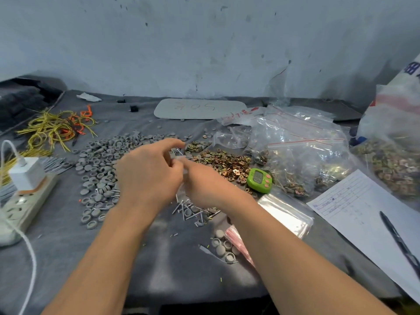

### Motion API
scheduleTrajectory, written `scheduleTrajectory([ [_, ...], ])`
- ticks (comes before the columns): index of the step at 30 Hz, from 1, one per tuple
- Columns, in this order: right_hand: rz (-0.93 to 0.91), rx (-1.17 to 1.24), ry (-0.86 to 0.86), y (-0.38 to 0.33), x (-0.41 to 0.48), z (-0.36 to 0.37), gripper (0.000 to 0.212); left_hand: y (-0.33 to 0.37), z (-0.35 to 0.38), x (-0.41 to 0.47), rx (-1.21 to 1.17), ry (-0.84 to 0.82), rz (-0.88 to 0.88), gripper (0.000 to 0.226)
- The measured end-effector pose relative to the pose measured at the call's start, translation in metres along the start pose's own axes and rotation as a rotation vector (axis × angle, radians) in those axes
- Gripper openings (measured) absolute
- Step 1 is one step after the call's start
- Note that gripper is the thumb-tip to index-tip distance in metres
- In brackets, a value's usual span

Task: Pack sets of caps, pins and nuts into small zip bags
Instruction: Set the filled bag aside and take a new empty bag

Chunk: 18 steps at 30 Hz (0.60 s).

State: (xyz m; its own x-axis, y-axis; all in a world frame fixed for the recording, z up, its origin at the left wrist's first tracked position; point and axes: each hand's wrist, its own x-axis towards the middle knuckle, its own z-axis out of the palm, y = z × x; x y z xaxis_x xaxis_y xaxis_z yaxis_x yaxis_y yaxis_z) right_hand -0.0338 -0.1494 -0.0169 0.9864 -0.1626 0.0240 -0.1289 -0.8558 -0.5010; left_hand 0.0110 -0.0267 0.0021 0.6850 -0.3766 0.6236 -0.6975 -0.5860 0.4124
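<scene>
A: What've the hands got rn?
B: Left hand (147, 176) & right hand (204, 185) meet over the surface (172, 267), fingers curled. Both pinch a small zip bag (180, 158) btwn them. It's clear and blurry, so can't tell what's inside or if the zip's closed.
A: Step?
B: Prob. opening or sealing it, just my read. To do it well: pinch near the zip strip, not the body, and keep the mouth up so nothing tips out. Check caps/pins/nuts are all in, then run a thumb along the whole strip, no gaps.
A: Parts in reach?
B: Few loose caps (221, 246) by the right forearm. Pins (193, 212) lie right under the right hand. Big caps pile (102, 169) is left of the left hand, and nuts (225, 164) are just beyond the right hand.
A: Containers?
B: Nearest is a bundle of pink-strip bags (238, 244) beside the right forearm, next to the loose caps; look empty. Then a flat stack of empty bags (286, 212) right of the right wrist. Further right, past a green timer (259, 180), are large clear bags (302, 142) w/ red lines holding nuts, maybe packed sets too, can't be sure. Far right, a white sack (391, 114) w/ more nuts.
</scene>
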Motion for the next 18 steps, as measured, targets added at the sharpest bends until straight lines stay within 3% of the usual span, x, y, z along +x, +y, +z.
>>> scheduleTrajectory([
  [4, 0.156, 0.667, 0.110, 0.002, 0.000, -0.005, 0.058, -0.014, 0.000, 0.005, -0.058, -0.261, 0.102, 0.063],
  [6, 0.154, 0.830, 0.161, 0.004, 0.002, -0.006, 0.045, -0.016, 0.000, 0.004, -0.024, -0.307, 0.196, 0.073],
  [10, 0.119, 0.848, 0.271, 0.004, 0.003, -0.001, 0.031, -0.019, -0.003, 0.002, 0.002, -0.501, 0.192, 0.108],
  [14, 0.106, 0.942, 0.326, -0.002, 0.001, 0.000, 0.031, -0.022, -0.001, 0.001, 0.017, -0.522, 0.166, 0.135],
  [18, 0.133, 0.664, 0.286, -0.006, -0.003, -0.001, 0.028, -0.027, 0.003, 0.003, -0.038, -0.446, 0.171, 0.131],
])
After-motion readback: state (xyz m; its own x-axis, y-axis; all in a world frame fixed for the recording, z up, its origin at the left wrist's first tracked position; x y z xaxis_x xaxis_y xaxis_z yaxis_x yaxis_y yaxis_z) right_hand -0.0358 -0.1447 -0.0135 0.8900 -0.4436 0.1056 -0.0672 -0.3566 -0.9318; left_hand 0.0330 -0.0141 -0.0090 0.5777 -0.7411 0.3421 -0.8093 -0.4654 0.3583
